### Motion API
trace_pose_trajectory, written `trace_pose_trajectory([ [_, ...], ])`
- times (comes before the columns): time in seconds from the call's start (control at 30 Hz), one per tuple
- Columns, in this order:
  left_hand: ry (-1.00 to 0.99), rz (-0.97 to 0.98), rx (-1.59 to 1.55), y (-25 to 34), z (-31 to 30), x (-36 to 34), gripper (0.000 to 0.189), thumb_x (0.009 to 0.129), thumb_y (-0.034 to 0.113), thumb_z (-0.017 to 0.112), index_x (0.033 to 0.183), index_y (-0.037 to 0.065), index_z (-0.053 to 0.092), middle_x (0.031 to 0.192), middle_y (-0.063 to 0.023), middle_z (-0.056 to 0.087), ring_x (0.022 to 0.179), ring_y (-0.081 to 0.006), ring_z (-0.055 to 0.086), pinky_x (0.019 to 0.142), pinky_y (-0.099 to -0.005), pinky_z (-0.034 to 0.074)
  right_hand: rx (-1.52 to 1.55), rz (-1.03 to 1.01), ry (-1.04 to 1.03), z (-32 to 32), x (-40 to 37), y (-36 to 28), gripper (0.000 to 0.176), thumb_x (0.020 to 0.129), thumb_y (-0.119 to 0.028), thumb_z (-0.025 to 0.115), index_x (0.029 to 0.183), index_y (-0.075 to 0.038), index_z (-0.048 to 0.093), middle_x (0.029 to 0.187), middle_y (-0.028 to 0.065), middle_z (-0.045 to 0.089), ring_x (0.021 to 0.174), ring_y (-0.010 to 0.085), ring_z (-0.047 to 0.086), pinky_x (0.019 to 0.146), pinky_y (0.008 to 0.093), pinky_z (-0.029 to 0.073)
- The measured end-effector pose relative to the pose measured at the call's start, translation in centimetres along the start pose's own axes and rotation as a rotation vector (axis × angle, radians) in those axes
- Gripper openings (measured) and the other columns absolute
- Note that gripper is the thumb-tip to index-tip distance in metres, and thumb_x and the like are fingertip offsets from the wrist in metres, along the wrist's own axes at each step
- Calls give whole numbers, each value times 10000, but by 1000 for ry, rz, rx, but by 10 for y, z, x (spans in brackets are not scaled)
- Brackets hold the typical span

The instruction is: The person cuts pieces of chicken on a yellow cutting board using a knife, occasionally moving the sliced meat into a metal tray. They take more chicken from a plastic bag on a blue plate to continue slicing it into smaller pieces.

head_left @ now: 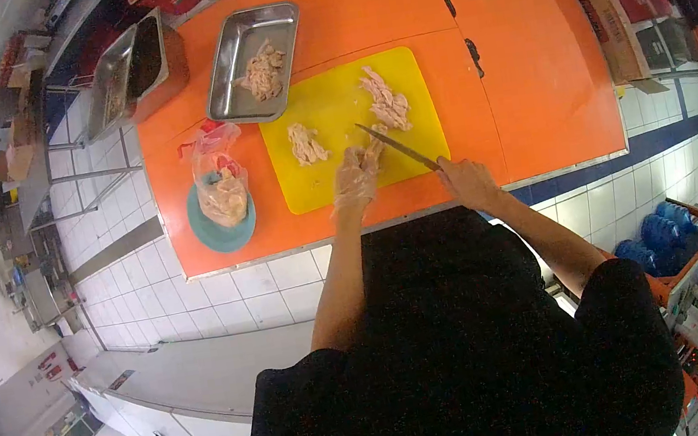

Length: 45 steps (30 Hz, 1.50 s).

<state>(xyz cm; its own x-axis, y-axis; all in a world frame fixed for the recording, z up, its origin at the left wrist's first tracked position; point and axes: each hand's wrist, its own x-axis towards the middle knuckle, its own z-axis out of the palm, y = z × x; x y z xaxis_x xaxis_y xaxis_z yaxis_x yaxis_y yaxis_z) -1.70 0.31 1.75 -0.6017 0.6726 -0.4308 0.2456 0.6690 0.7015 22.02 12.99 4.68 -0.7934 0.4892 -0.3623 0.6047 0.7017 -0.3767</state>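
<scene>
On the orange table lies a yellow cutting board (332, 103) with pale meat strips (385, 100) at its upper right and a smaller meat pile (306, 144) at its left. My left hand (355, 177), in a clear plastic glove, presses on a piece of meat (374, 153) near the board's lower edge. My right hand (468, 182) is closed round the handle of a knife (400, 146), whose blade slants up and left over that piece. Beyond the board, a metal tray (236, 50) holds more shredded meat (262, 71).
A teal plate (209, 233) with a plastic bag of meat (224, 196) stands on the orange table (527, 83) at the left. A deep metal container (156, 71) is at the far left corner. Shelves with boxes (613, 34) stand beyond the table's right edge.
</scene>
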Motion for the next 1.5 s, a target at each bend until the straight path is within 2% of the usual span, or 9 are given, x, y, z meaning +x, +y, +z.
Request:
trace_pose_trajectory([
  [0.2, 192, 136, 334, -19, -17, 0, 409, 914, 330, 727, 1187, 45, 626, 1038, -222, 719, 1000, -384, 696, 872, -482, 542, -39, -3, 22, -8, 0, -3, 274, 1073, -311, 498, 1176, -62, 551, 694, 198, 666, 662, 441, 687, 585, 579, 546],
  [0.27, 446, 453, 379, -14, -17, -2, 422, 926, 338, 721, 1226, 50, 654, 976, -199, 719, 911, -344, 702, 802, -471, 541, -60, 9, 32, -10, -1, -8, 272, 1071, -306, 500, 1181, -61, 545, 695, 197, 667, 658, 439, 687, 584, 576, 547],
  [0.47, 194, 351, -124, 7, 22, 6, 216, 924, 156, 667, 1110, 67, 732, 1008, -209, 711, 981, -386, 675, 858, -479, 531, -117, 32, -72, 5, 10, 1, 267, 1035, -242, 510, 1233, -63, 524, 714, 179, 687, 686, 415, 715, 600, 563, 564],
  [0.57, 206, 344, 222, 2, 30, 10, 318, 892, 60, 642, 1206, 17, 665, 1050, -200, 710, 983, -349, 681, 885, -429, 554, -78, 37, -95, 18, 29, -5, 280, 1042, -225, 486, 1262, -51, 499, 732, 199, 681, 705, 437, 706, 615, 576, 556],
  [0.7, 231, 454, 145, -4, 32, 14, 309, 937, 68, 584, 1232, 12, 657, 1086, -195, 708, 992, -332, 684, 892, -418, 553, -6, -16, -10, 9, 89, -48, 317, 975, -159, 503, 1264, -33, 540, 879, 238, 740, 816, 421, 749, 689, 577, 594],
  [0.87, 260, 429, -467, -18, 47, 24, 222, 908, 116, 635, 1092, 82, 754, 1013, -204, 720, 936, -364, 688, 824, -430, 539, -50, -29, 33, 8, 113, -63, 327, 976, -156, 506, 1272, -19, 530, 887, 227, 738, 837, 430, 744, 716, 590, 586],
  [0.97, 272, 277, 59, -8, 37, 18, 211, 903, 123, 651, 1079, 98, 764, 967, -218, 714, 906, -357, 690, 808, -443, 533, -48, -3, -59, 5, 79, -41, 319, 988, -152, 506, 1282, -27, 512, 839, 232, 723, 793, 420, 743, 648, 585, 576],
  [1.17, 305, 247, -110, 7, 29, 8, 240, 897, 138, 678, 1120, 140, 766, 978, -215, 713, 882, -386, 680, 787, -467, 530, -193, 125, -258, -1, -19, 12, 287, 1029, -174, 482, 1280, -37, 504, 756, 210, 710, 738, 421, 737, 619, 587, 571],
  [1.5, 321, 449, 36, -17, 37, 10, 191, 940, 135, 683, 1117, 111, 752, 976, -186, 718, 889, -365, 689, 784, -447, 551, -152, -144, 50, 6, 118, -24, 222, 1047, -242, 505, 1168, -56, 503, 753, 219, 686, 706, 451, 703, 616, 593, 556],
])
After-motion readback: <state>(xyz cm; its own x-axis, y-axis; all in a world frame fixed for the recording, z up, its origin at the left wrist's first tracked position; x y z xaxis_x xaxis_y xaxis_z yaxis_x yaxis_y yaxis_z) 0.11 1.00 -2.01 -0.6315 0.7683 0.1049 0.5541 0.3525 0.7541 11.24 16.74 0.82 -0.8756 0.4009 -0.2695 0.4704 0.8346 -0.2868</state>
